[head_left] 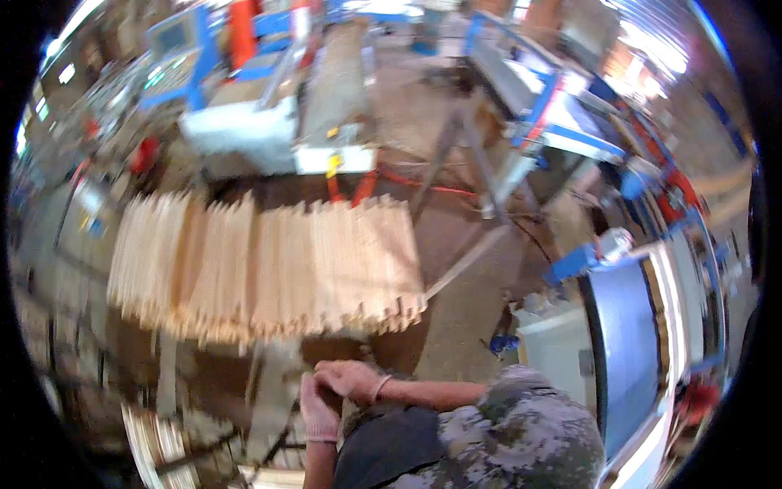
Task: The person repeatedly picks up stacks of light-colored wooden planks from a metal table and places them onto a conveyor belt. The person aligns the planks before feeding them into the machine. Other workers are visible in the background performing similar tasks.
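My left hand [318,413] and my right hand [350,380], both in pale gloves, are close together in front of my body. Their fingertips meet or nearly meet at the top. The right fingers look bent and pressed together; the left ones point upward and lean in toward them. Anything between the hands is hidden, and the picture is somewhat blurred. Just beyond them lies a wide row of light wooden strips [285,265], side by side with uneven ends. Both hands are apart from it.
A machine with a blue-grey panel [623,350] stands at the right. Beyond the strips is a long conveyor-like bed [338,90], beside a blue-framed machine [199,57]. More wooden strips [155,444] lie low at the left. A dark diagonal stand [448,151] rises past the row.
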{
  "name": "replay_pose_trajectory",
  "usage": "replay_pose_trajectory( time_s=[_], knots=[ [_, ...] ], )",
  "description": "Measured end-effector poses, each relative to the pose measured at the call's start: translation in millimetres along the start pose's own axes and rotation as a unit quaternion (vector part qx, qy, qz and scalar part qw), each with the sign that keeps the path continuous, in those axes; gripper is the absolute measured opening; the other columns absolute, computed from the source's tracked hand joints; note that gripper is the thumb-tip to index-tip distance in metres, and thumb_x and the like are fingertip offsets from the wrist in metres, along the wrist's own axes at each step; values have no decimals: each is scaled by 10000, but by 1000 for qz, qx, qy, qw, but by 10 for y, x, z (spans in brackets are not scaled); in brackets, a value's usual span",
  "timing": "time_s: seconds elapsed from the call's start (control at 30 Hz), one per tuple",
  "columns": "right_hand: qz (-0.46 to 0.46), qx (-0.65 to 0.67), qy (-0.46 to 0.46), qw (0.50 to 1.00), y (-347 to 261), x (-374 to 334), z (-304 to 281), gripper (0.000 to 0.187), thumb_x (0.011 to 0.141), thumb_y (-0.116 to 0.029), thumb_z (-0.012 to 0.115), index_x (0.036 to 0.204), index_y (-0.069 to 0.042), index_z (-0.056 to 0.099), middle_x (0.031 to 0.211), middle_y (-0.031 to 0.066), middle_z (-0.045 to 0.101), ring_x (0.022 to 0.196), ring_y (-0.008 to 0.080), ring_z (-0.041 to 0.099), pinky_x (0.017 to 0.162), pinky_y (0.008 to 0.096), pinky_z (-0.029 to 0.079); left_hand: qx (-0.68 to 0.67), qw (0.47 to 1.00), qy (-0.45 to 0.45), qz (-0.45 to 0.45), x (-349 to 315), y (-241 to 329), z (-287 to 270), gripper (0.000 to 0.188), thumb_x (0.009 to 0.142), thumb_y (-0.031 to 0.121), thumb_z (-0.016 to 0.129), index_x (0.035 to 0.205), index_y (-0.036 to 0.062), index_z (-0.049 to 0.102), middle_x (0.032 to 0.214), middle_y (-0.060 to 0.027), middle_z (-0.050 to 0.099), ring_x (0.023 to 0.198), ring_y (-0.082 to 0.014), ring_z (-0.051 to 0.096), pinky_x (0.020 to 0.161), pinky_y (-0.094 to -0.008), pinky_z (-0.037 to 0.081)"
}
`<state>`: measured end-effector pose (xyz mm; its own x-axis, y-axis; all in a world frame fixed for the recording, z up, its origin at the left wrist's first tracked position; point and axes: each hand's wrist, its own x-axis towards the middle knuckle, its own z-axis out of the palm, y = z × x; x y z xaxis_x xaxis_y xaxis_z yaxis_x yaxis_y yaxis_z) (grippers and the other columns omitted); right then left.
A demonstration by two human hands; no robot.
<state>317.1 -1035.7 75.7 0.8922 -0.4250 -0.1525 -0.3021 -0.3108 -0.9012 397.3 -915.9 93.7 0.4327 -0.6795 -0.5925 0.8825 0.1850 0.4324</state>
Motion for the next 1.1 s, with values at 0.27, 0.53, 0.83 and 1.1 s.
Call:
replay_pose_trajectory(
  time_s=[0.27, 0.53, 0.83, 1.1],
  knots=[
    [20, 52, 116, 992, 113, 610, -453, 475, 1074, -536, 518, 1050, -133, 767, 930, 217, 739, 884, 453, 707, 746, 525, 547, 141, 986, -72, -46, 67, 540, 1049, 647, 1058, 578, 485, 1421, 50, 571, 1391, -126, 606, 1294, -278, 580, 1130, -437, 444],
    [-34, 81, 183, 979, -112, 666, -996, 442, 1116, -467, 515, 1058, -84, 728, 888, 227, 724, 817, 437, 701, 720, 479, 541, 163, 911, -310, -216, 710, 1056, 744, 798, 1087, 637, 377, 1712, 153, 267, 1776, -134, 212, 1632, -325, 192, 1343, -487, 66],
    [-48, -53, 176, 982, 127, 1076, -1348, 285, 1068, -401, 593, 1058, -149, 726, 816, 175, 697, 754, 421, 672, 639, 474, 515, 195, 934, -252, -158, 504, 1081, 1461, 649, 1060, 496, 493, 1591, 137, 392, 1607, -107, 385, 1454, -301, 334, 1214, -480, 220],
    [13, 95, 37, 995, -715, 1528, -783, 428, 1041, -497, 630, 1156, -114, 781, 1058, 168, 789, 930, 293, 760, 838, 441, 574, 205, 972, -117, 0, 667, 1452, 680, 341, 1054, 211, 580, 1347, 57, 660, 1288, -75, 689, 1089, -213, 669, 948, -388, 551]
  ],
)
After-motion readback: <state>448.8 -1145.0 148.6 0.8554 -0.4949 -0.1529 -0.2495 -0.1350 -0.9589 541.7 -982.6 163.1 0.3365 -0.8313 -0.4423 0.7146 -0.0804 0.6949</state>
